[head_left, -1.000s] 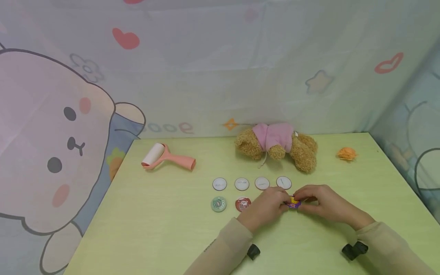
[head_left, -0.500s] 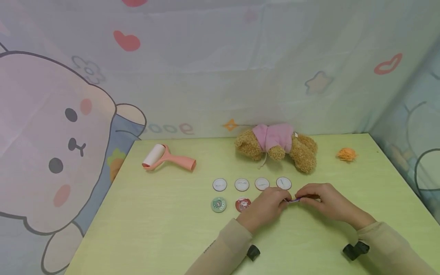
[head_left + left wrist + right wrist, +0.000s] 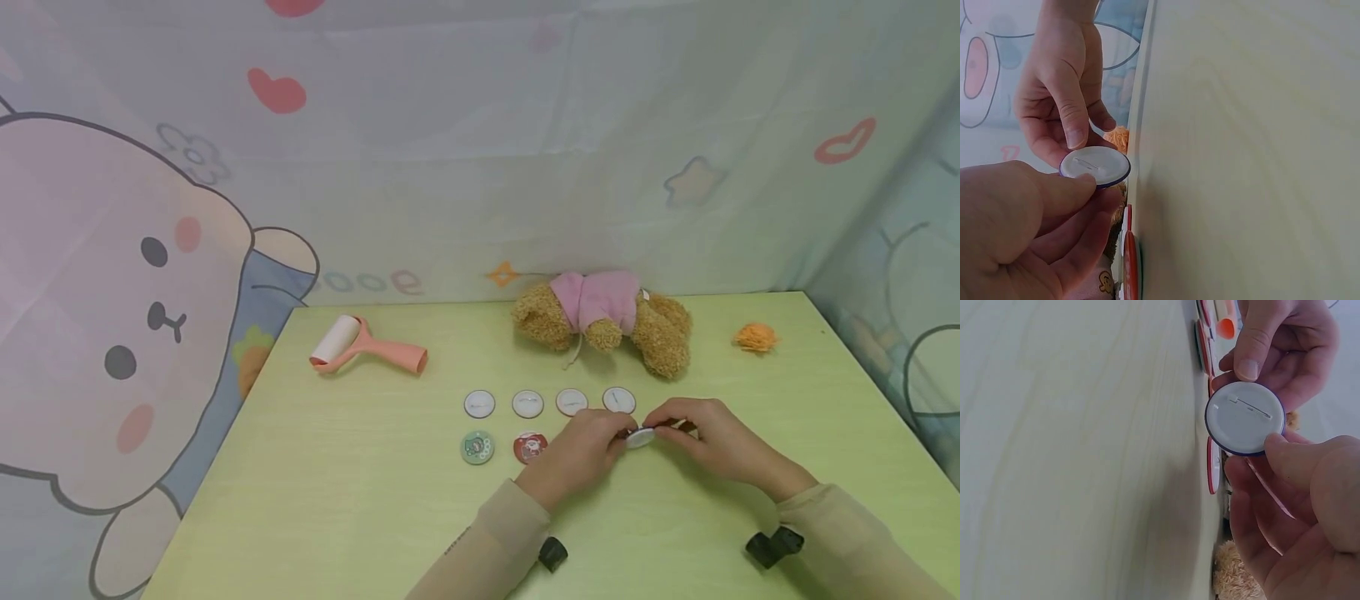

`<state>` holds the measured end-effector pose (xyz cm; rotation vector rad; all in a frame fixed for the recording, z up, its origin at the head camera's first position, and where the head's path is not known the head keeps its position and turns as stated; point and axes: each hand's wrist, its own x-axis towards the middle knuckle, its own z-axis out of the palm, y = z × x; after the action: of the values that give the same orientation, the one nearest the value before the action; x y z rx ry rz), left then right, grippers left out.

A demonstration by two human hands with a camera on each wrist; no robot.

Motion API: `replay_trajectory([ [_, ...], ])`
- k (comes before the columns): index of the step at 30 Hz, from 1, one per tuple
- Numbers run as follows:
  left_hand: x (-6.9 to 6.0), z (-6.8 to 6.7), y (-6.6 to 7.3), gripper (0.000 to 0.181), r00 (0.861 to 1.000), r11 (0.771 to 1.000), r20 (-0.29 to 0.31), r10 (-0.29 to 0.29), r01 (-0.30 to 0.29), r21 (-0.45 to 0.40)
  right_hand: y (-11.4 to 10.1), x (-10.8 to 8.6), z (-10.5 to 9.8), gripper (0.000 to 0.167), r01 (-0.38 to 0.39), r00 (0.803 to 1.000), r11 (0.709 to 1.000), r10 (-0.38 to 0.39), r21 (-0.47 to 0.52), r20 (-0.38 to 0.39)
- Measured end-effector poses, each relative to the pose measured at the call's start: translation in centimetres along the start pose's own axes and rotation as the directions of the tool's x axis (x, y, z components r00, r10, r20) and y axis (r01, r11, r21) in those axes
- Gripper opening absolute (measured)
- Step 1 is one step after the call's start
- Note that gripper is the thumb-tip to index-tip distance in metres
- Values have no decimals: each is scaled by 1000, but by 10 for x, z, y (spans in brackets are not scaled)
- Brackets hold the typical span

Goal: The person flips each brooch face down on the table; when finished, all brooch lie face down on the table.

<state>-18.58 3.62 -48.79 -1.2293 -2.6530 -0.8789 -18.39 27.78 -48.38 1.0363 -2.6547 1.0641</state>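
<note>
A round badge (image 3: 640, 437) is held between both hands above the table, its white back with a pin showing. In the left wrist view the left hand (image 3: 1041, 225) pinches the near edge of the badge (image 3: 1096, 165), thumb on its back. The right hand (image 3: 1304, 494) pinches the opposite edge of the badge (image 3: 1244, 419) in the right wrist view. From the head view, the left hand (image 3: 581, 454) is beside a red badge (image 3: 530, 447), and the right hand (image 3: 712, 437) is below and right of a white-backed badge (image 3: 618, 400).
More white-backed badges (image 3: 528, 404) lie in a row behind the hands, with a green badge (image 3: 477, 447) in front of them. A pink-handled lint roller (image 3: 390, 354) lies at left. A teddy bear (image 3: 607, 304) and an orange object (image 3: 756, 337) are at the back.
The held badge has been flipped over: its purple and yellow face showed earlier, then its edge, and now its white back. Both hands stay in nearly the same place.
</note>
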Motion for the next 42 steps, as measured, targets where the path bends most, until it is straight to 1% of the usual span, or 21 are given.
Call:
replay_trajectory([
  [4, -1, -1, 0, 8, 1000, 1000, -29, 6, -6, 4, 1, 0, 1, 29, -11, 1000, 1000, 11, 5, -2],
  [7, -1, -2, 1, 11, 999, 1000, -36, 4, -4, 18, 0, 1, 2, 29, -14, 1000, 1000, 14, 0, -7],
  [11, -1, -1, 2, 21, 999, 999, -34, -10, 11, 31, -1, 1, 3, 29, -23, 1000, 1000, 23, 0, -10],
  [15, -3, 0, 1, 27, 999, 1000, -54, -1, 3, 30, -1, 1, 4, 29, -35, 999, 999, 35, -7, -8],
  [19, -3, 0, 1, 24, 998, 1000, -67, 9, -7, 28, 0, 1, 5, 31, -22, 1000, 1000, 22, -1, -10],
  [23, -2, 0, 1, 19, 998, 999, -65, 9, -7, 35, 1, 1, 5, 34, -3, 1000, 1000, 4, 21, -10],
  [28, -2, 0, 2, 15, 997, 999, -76, 34, -32, 36, 2, 0, 7, 35, 8, 1000, 1000, -8, 28, 2],
  [32, -2, 0, 2, 19, 997, 998, -65, 38, -36, 42, 2, 0, 7, 36, 6, 1000, 999, -7, 48, 25],
  [35, -2, 0, 3, 21, 998, 998, -48, 27, -24, 55, 1, 0, 7, 38, 2, 999, 997, -6, 78, 47],
  [38, -2, 0, 3, 21, 999, 998, -34, 14, -12, 56, 0, -1, 6, 38, 0, 998, 994, -7, 105, 68],
  [42, -2, 0, 3, 19, 1000, 998, -17, 2, -1, 62, 0, 0, 6, 39, 5, 997, 994, -14, 110, 78],
])
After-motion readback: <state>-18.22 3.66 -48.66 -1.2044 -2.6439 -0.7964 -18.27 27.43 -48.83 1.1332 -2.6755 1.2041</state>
